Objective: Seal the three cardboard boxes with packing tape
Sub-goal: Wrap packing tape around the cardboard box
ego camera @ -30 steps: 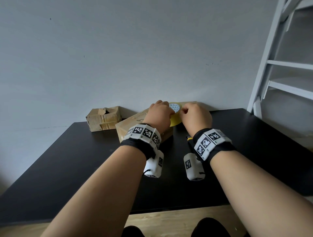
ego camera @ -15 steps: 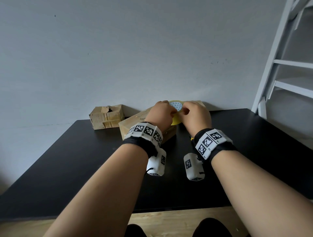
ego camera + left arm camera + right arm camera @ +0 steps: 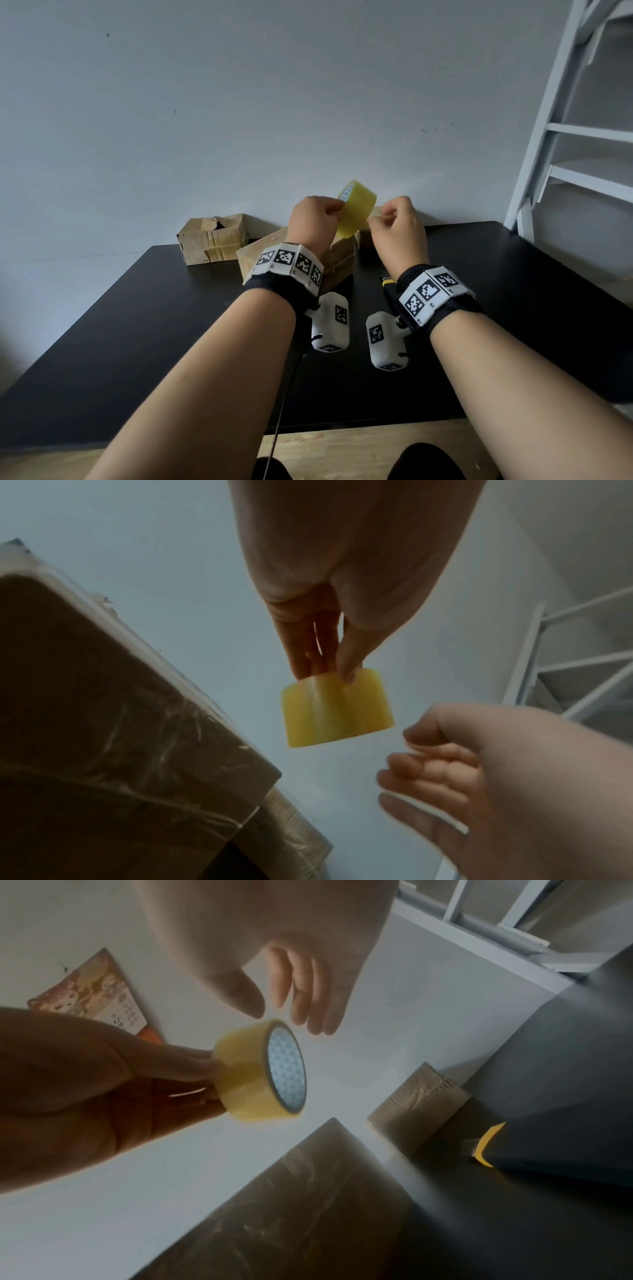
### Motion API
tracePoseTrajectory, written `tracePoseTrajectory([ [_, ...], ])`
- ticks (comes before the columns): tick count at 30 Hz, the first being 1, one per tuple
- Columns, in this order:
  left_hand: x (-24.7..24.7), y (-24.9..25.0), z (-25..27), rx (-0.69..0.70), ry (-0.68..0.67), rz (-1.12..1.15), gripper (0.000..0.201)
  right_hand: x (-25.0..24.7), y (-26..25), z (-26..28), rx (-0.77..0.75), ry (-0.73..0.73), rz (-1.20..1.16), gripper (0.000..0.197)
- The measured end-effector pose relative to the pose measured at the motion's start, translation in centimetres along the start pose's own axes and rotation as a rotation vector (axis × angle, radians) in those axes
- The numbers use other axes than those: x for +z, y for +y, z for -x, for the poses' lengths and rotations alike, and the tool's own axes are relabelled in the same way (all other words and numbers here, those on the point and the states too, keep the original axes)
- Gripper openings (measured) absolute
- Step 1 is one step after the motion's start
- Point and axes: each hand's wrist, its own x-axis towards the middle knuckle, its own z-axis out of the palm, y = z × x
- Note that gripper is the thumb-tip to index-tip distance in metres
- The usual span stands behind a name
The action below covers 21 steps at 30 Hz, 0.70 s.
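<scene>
- Your left hand [image 3: 317,222] grips the tape roll [image 3: 356,209], fingers curled on its rim, holding it up above the middle box [image 3: 339,257].
- Your right hand [image 3: 399,222] sits just beside the roll, fingers loosely bent and grasping nothing in the wrist views.
- Three boxes stand on the dark surface [image 3: 137,325] by the wall: left box [image 3: 212,241], middle box, a third [image 3: 419,1106] beside it.
- A yellow-tipped knife [image 3: 388,286] lies near your right wrist.

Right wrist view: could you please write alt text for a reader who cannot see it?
The left hand holds a yellow tape roll in the air, and the right hand hovers just above it. Below stand taped cardboard boxes on a black table.
</scene>
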Motion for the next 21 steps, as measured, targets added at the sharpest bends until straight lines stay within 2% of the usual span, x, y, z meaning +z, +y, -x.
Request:
tracePoseTrajectory([
  [3,0.19,0.15,-0.06,-0.068,-0.002,0.132,0.026,-0.12,-0.40,0.27,-0.009,-0.123,-0.001,0.008],
  [7,0.39,-0.13,0.24,-0.076,-0.042,0.130,0.021,0.07,-0.57,0.28,-0.068,-0.121,0.039,0.017],
  [11,0.51,-0.49,-0.03,-0.041,0.020,-0.014,0.027,0.29,-0.54,0.11,-0.072,-0.157,0.084,0.020],
  [13,0.43,-0.53,-0.30,0.008,0.078,-0.065,0.033,0.45,-0.49,0.22,-0.079,-0.189,0.131,0.013],
  [15,0.35,-0.50,-0.45,0.059,0.100,-0.115,0.031,0.46,-0.48,0.43,-0.088,-0.215,0.154,0.007],
  [17,0.40,-0.63,-0.52,0.099,0.104,-0.187,0.024,0.47,-0.57,0.61,-0.108,-0.227,0.154,0.011],
  [21,0.50,-0.79,-0.46,0.106,0.146,-0.251,0.019,0.75,-0.69,0.68,-0.158,-0.231,0.202,0.013],
])
